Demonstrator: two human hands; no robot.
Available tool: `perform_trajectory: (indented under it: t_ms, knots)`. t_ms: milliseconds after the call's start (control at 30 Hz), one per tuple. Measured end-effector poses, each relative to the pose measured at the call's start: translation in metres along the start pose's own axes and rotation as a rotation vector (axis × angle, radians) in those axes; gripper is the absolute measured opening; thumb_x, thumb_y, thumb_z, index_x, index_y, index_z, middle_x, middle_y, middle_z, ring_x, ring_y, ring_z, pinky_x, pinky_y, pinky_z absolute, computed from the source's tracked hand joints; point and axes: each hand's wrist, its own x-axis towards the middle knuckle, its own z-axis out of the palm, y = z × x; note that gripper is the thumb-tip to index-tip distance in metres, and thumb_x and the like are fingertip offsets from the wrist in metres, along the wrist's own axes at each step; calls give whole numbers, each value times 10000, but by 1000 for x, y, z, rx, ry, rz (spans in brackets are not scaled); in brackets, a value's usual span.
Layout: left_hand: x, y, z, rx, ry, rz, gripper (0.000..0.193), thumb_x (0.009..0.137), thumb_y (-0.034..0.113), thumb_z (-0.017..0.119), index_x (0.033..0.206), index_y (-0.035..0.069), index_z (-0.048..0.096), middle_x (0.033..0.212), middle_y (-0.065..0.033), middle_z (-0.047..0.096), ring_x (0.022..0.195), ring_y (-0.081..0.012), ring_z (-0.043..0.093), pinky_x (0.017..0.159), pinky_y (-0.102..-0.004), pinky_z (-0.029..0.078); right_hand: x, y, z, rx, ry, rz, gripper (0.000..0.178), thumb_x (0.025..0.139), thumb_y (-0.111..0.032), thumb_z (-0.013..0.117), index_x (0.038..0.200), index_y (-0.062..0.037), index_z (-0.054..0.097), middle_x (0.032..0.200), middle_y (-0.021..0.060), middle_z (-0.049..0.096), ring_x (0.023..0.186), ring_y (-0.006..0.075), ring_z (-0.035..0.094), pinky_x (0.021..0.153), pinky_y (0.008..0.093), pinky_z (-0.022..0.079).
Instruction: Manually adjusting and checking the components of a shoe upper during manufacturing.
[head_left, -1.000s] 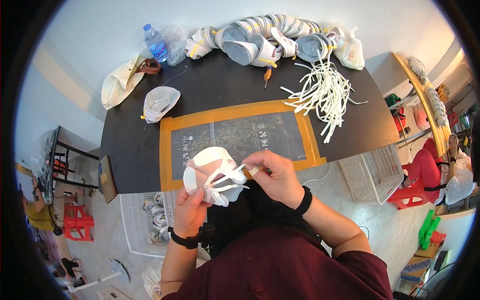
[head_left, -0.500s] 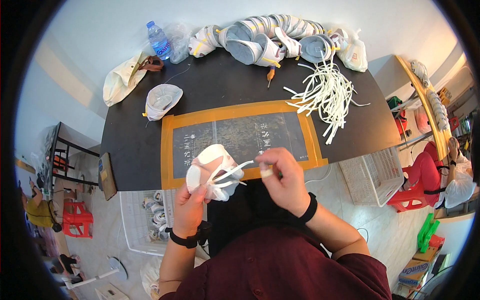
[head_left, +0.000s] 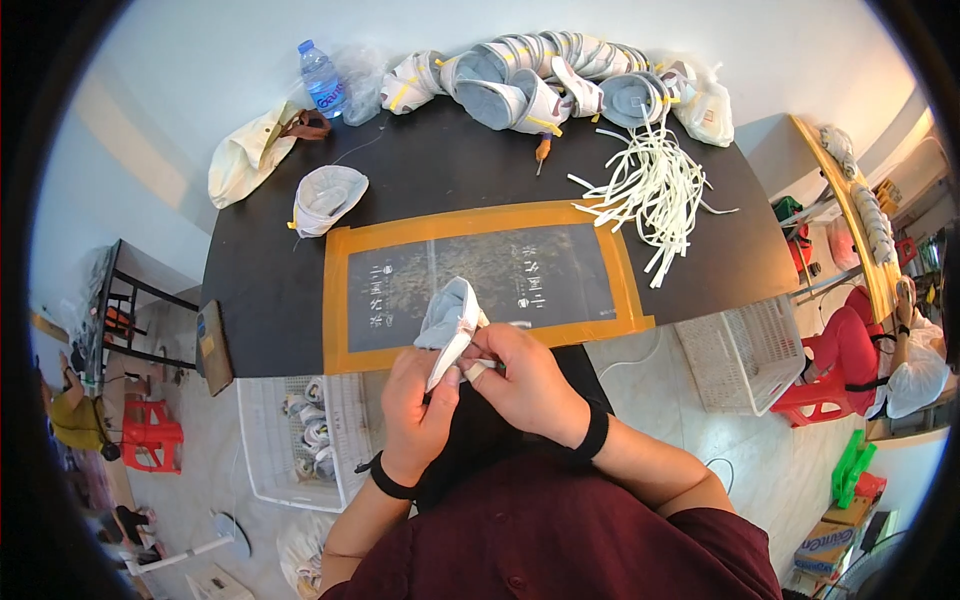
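Note:
Both hands meet over the near edge of a black table. My left hand grips a white cup-shaped face mask, folded and turned edge-up. My right hand pinches a thin white strap at the mask's lower edge, fingers touching the left hand's thumb. Under the mask lies a dark mat with an orange border.
A stack of finished masks lines the far edge, with a loose bundle of white straps at the right. One mask, a cloth bag and a water bottle sit far left. White baskets stand below at left and right.
The mask was open and facing up with the strap stretched across it; now it is folded and turned on edge, and my right hand has closed in against the left.

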Motion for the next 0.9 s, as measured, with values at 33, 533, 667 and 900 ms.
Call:
perform_trajectory:
  t_ms: [33,533,667,900]
  knots:
    - [-2,-3,2,-1,1,-1,136,895,58,601,1008,-11,631,852,-115,583,737,-236,545,665,-322,425,0,1,0,-1,-1,0,124,835,-77,673,896,-33,574,853,93,628,769,223,632,663,319,501]
    - [-14,-10,17,-347,102,-296,182,965,143,609,1041,-20,641,869,-49,632,780,-108,568,701,-269,456,-5,17,4,129,-110,-142,191,799,-49,693,876,-84,523,807,73,570,681,242,608,619,334,487]
    - [-14,-9,19,-501,112,-381,204,981,158,598,1072,-21,634,933,-19,651,832,-66,557,718,-242,458,-2,26,4,60,-116,-289,228,758,-42,700,881,-101,517,833,67,557,690,268,606,606,353,487]
    - [-16,-13,22,-551,168,-442,213,980,163,606,1090,-18,633,957,-8,653,855,-52,555,730,-237,464,4,22,2,-1,-133,-420,176,806,-49,699,871,-92,541,785,47,563,702,240,593,612,341,478]
